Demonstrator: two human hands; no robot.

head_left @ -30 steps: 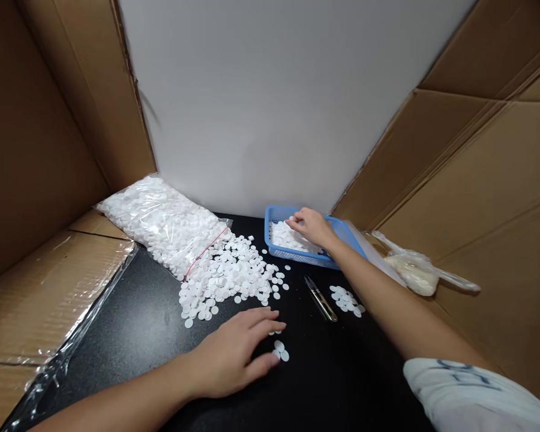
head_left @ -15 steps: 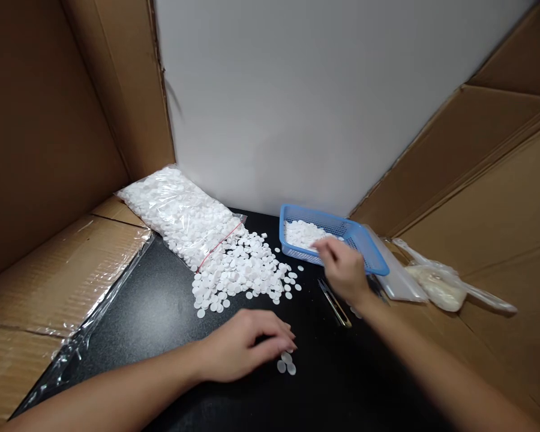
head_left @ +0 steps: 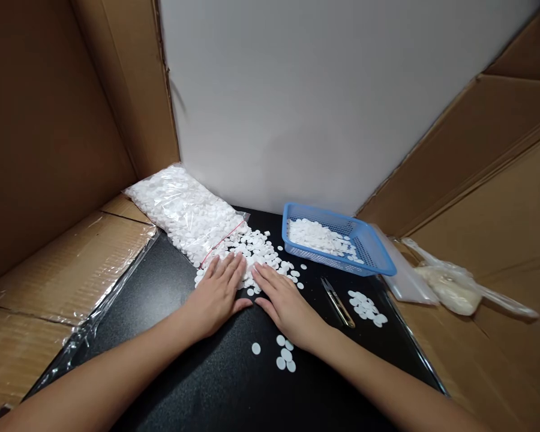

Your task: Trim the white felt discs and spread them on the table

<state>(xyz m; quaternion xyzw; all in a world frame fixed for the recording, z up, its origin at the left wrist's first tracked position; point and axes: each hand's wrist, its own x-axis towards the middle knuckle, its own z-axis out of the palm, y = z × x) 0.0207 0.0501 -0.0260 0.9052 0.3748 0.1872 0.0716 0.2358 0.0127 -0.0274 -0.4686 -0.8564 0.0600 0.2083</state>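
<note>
Both palms face down on the near part of a spread pile of small white discs [head_left: 260, 243]. My left hand [head_left: 215, 297] lies flat with its fingers over the discs near the bag's mouth. Beside it, my right hand [head_left: 288, 303] is flat too, fingertips on the pile, its thumb close to the left thumb. The discs run out of a clear plastic bag [head_left: 184, 204] with a red line near its opening. Several discs [head_left: 287, 355] lie in a small group on the black table, below my right hand, with a single disc [head_left: 256, 348] to their left.
A blue plastic basket [head_left: 384, 258] holding white discs stands at the back right. Thread snips [head_left: 339, 303] lie before it, left of another disc cluster [head_left: 368, 307]. Clear plastic sheets [head_left: 407, 276] and a knotted bag [head_left: 452, 288] are farther right. Cardboard walls flank the black table [head_left: 198, 384].
My right hand has come from the basket leftward to the pile. My left hand has moved up and left onto the discs. More loose discs show on the table near the front.
</note>
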